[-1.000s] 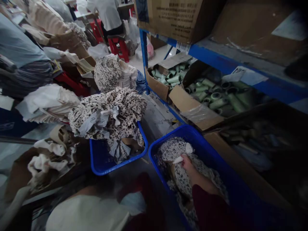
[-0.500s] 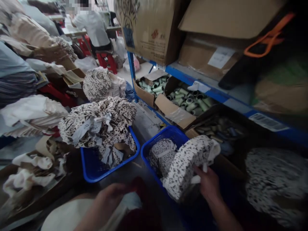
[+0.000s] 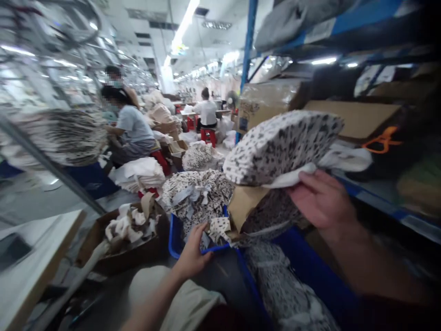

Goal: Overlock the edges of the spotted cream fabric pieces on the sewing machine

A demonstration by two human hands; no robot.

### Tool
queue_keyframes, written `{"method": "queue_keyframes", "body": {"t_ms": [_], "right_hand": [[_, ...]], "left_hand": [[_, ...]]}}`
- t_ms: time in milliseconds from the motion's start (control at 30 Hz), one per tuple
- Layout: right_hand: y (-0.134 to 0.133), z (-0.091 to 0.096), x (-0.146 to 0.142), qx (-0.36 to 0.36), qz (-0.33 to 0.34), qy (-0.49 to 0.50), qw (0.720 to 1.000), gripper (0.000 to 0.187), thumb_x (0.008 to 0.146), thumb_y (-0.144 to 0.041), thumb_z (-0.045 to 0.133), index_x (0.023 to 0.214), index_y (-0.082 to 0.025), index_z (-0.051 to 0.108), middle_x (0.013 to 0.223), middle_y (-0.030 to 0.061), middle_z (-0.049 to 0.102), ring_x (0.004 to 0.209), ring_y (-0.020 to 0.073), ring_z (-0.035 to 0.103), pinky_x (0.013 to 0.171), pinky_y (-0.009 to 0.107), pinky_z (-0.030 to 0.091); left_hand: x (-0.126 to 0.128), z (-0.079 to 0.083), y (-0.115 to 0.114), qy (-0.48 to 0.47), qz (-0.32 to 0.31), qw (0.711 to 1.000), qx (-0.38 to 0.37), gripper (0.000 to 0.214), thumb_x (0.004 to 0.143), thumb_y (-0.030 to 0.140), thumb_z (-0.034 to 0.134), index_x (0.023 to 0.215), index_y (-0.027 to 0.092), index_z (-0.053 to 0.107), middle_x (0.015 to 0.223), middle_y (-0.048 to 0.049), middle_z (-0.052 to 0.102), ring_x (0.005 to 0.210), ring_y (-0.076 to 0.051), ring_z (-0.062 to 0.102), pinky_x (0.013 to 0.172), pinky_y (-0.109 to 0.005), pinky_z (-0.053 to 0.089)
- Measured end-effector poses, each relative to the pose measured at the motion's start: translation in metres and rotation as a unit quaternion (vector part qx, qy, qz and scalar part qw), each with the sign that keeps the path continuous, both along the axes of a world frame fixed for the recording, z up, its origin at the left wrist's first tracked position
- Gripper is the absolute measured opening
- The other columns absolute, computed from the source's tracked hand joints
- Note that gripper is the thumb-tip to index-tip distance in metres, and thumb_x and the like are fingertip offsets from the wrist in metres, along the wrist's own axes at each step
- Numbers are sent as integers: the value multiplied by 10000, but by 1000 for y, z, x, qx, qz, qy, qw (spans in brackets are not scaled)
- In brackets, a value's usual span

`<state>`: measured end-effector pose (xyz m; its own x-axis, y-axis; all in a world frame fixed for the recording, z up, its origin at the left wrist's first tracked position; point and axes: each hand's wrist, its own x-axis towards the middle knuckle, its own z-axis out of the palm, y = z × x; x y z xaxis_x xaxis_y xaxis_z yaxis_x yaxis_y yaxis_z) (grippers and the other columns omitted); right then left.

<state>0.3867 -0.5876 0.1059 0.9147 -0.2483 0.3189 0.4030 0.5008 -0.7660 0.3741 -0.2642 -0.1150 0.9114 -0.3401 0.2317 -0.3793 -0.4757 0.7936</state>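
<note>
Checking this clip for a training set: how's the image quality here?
Head view: ceiling lights glare, the fabric bundle at far left smears with motion blur, the upper-right shelving sinks into shadow, and wide-angle distortion bends the edges.

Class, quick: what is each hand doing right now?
Left hand: open, nothing visibly held, at the rim of the blue crate.
Right hand: closed, holding a bundle of spotted fabric.

Black-speckled white fabric [image 3: 282,147]; blue crate [image 3: 174,240]
</note>
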Motion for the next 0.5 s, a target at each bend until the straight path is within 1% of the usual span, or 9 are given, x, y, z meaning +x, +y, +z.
{"method": "queue_keyframes", "body": {"t_ms": [67, 133, 200, 267, 333, 400, 433, 467, 500], "right_hand": [[20, 37, 14, 3, 34, -59, 998, 97, 766, -92, 684, 763, -189, 690, 875, 48, 733, 1012, 213, 680, 968, 425, 529], [40, 69, 25, 4, 76, -107, 991, 159, 805, -83, 617, 710, -192, 682, 876, 46, 741, 1046, 203, 674, 995, 430, 500], [62, 98, 31, -4, 122, -145, 982, 231, 835, -71, 548, 690, -182, 690, 877, 48, 746, 1020, 182, 683, 1003, 425, 481], [86, 122, 30, -14, 165, -179, 970, 300, 863, -53, 482, 695, -166, 703, 836, 40, 741, 938, 153, 700, 999, 418, 474], [114, 145, 24, -27, 203, -210, 956, 360, 889, -34, 427, 701, -157, 708, 788, 21, 729, 883, 125, 705, 992, 399, 474], [146, 167, 14, -50, 238, -230, 942, 407, 904, -7, 376, 708, -152, 702, 790, 6, 722, 899, 98, 703, 989, 370, 474], [163, 176, 9, -61, 250, -235, 937, 421, 903, 10, 359, 702, -150, 693, 788, -3, 715, 910, 86, 700, 985, 354, 475], [180, 185, 3, -68, 257, -236, 935, 432, 896, 30, 345, 690, -150, 679, 772, -13, 704, 913, 74, 697, 980, 340, 477], [197, 193, -3, -69, 262, -235, 934, 436, 886, 50, 337, 672, -151, 659, 743, -25, 687, 901, 63, 695, 973, 328, 479]], "left_hand": [[-7, 24, 10, -75, 14, 996, 41, 927, 746, 350, 753, 1536, 173, 301, 1586, -206, 292, 1495, -354, 256, 1221, -549, 239], [-17, 48, 12, -109, 36, 989, 95, 1145, 652, 501, 844, 1566, 169, 239, 1614, -226, 236, 1514, -396, 185, 1222, -593, 202], [-28, 65, 12, -114, 68, 981, 141, 1318, 525, 617, 888, 1571, 160, 229, 1609, -255, 245, 1506, -442, 177, 1209, -653, 157], [-42, 78, 16, -116, 115, 973, 164, 1355, 480, 671, 884, 1559, 147, 254, 1590, -277, 282, 1491, -469, 202, 1193, -691, 138], [-56, 89, 27, -139, 176, 961, 163, 1303, 522, 672, 868, 1552, 151, 263, 1576, -274, 312, 1480, -467, 238, 1186, -690, 163], [-72, 101, 46, -188, 241, 942, 137, 1231, 607, 596, 859, 1564, 165, 214, 1562, -258, 342, 1466, -441, 290, 1184, -652, 229], [-80, 107, 57, -221, 280, 926, 121, 1203, 649, 535, 852, 1571, 165, 175, 1555, -254, 348, 1459, -426, 311, 1181, -629, 263], [-89, 114, 68, -256, 326, 904, 106, 1179, 683, 471, 840, 1576, 157, 138, 1550, -254, 348, 1455, -416, 321, 1176, -613, 289], [-98, 121, 78, -292, 376, 874, 96, 1140, 715, 407, 820, 1577, 149, 119, 1544, -254, 346, 1454, -409, 324, 1170, -603, 306]]}}
